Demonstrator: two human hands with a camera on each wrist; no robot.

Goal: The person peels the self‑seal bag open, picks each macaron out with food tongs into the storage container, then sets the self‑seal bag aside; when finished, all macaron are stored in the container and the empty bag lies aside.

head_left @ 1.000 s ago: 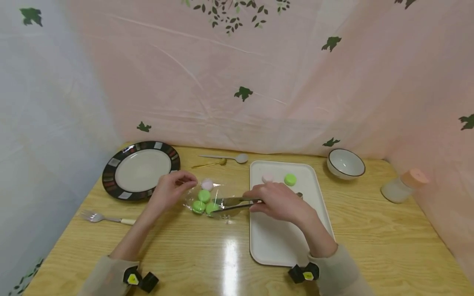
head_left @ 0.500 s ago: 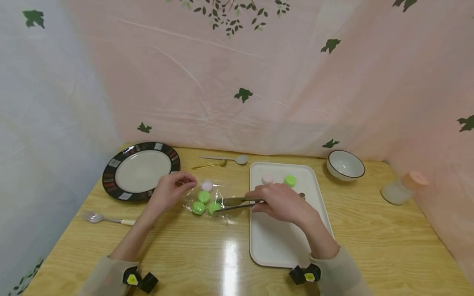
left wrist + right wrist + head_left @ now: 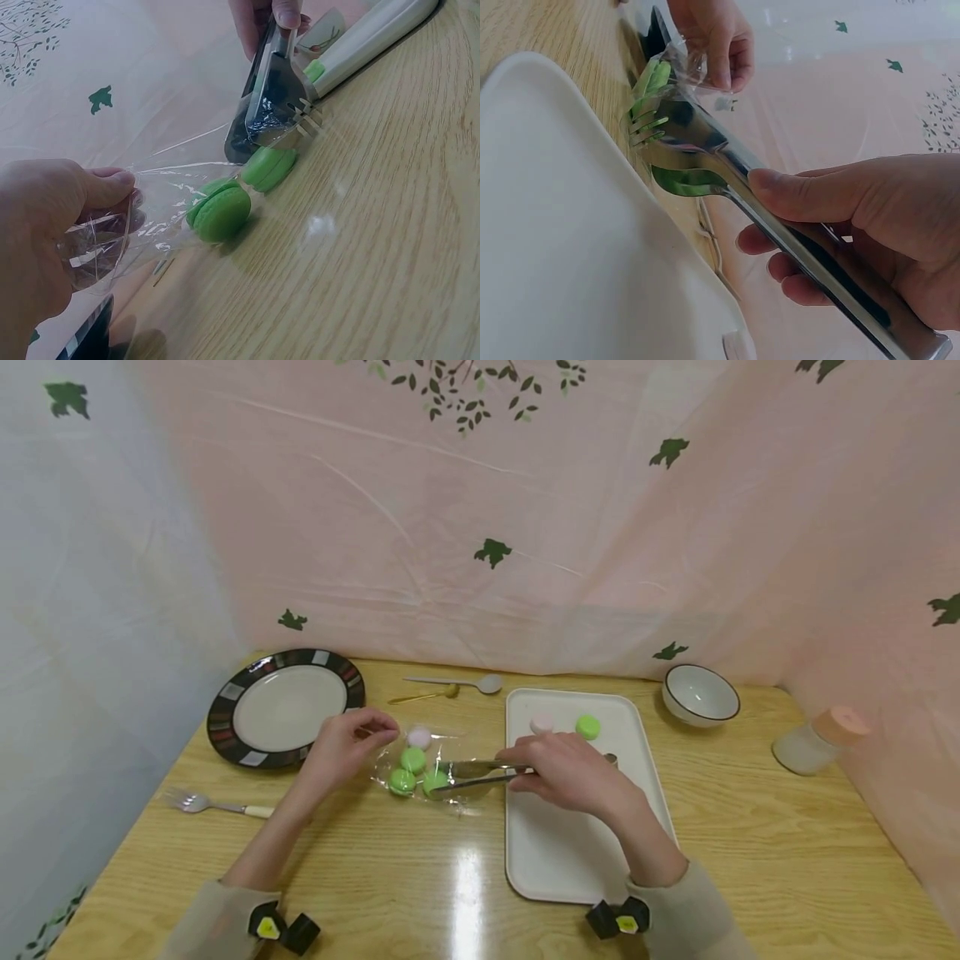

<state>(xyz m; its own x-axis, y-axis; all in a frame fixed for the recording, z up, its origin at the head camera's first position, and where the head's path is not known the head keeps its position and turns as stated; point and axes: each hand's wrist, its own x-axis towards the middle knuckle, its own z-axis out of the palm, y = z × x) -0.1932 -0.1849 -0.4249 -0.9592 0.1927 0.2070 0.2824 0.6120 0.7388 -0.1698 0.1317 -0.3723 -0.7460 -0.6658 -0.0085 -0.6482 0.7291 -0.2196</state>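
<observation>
four macarons, three green and one pale pinkish, lie bunched in a clear bag on the wooden table, between the dark-rimmed plate and the white tray. the left hand pinches the edge of the bag between thumb and fingers. the right hand grips a pair of metal tongs around the arms; their two ends stand apart at the green macaron nearest the tray. whether they press on it i can't tell, and the film hides whether both ends are inside the bag.

the macarons look light, smooth and rounded, so i'd expect them to slip or roll if caught off-centre; if real, the shells would probably crack under a hard squeeze. best hold, i think: across the middle, tongs level, with just enough pressure to lift. the bag seems thin, limp and slick, likely to cling to the tong ends, so its edge is a sensible place to hold it. on the tray sit one pink macaron and one green macaron.
</observation>
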